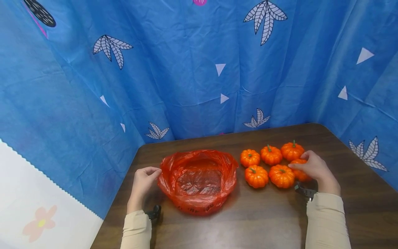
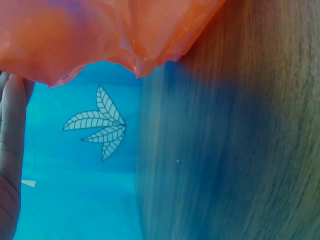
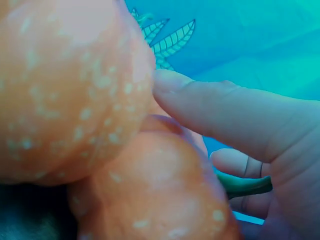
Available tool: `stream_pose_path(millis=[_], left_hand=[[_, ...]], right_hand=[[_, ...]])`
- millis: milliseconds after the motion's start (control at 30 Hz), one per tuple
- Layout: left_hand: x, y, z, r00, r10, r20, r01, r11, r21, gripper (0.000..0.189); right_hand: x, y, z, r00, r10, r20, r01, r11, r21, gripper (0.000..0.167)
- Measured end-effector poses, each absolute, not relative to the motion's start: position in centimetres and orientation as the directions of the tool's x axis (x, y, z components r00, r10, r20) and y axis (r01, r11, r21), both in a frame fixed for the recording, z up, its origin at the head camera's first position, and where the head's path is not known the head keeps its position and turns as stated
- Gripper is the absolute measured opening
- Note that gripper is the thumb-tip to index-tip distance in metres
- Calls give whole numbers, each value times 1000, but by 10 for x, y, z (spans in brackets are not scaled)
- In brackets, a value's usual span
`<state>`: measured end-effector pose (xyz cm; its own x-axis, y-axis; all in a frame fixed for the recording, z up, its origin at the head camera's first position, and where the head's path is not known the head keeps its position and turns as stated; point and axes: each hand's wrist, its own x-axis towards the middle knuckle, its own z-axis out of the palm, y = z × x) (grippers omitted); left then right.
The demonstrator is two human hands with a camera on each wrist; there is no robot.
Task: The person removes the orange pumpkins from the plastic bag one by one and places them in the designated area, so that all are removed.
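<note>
A red plastic bag (image 1: 202, 207) stands on the table with its mouth spread wide and its inside showing. My left hand (image 1: 143, 185) pinches the bag's left rim between thumb and fingers; in the left wrist view the bag's edge (image 2: 120, 40) hangs beside the fingers. At the right, my right hand (image 1: 317, 169) grips a small orange pumpkin (image 1: 299, 172), its thumb (image 3: 200, 100) along one side and its fingers partly hidden behind. The green stem (image 3: 245, 185) of a pumpkin points toward the palm.
Several more small orange pumpkins, among them a front one (image 1: 256, 176) and a rear one (image 1: 292, 150), sit in two rows right of the bag. The brown wooden table (image 1: 248, 221) ends at a blue patterned curtain (image 1: 192, 76) behind and at both sides.
</note>
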<state>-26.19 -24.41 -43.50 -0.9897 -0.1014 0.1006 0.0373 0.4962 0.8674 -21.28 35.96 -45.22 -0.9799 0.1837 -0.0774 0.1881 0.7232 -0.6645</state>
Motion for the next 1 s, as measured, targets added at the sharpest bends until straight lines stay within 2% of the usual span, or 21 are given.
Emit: stream_pose_path(millis=[233,400,600,800,1000], left_hand=[[-265,-243,-437,-991,-93,95,38,489,872,23],[-266,-241,-436,-991,-71,114,61,513,856,23],[-267,-237,-431,-979,-50,195,126,607,785,22],[-265,-234,-431,-970,-27,241,157,688,709,23],[-271,-232,-417,-948,51,313,250,730,636,29]], right_hand=[[-211,360,-438,-969,227,-102,234,694,-681,93],[-208,356,-430,-963,266,-36,216,691,-690,90],[-214,343,-418,-971,233,51,133,708,-694,84],[-223,321,-415,-992,56,116,-31,773,-633,77],[-227,306,-409,-975,-119,185,-207,787,-581,74]])
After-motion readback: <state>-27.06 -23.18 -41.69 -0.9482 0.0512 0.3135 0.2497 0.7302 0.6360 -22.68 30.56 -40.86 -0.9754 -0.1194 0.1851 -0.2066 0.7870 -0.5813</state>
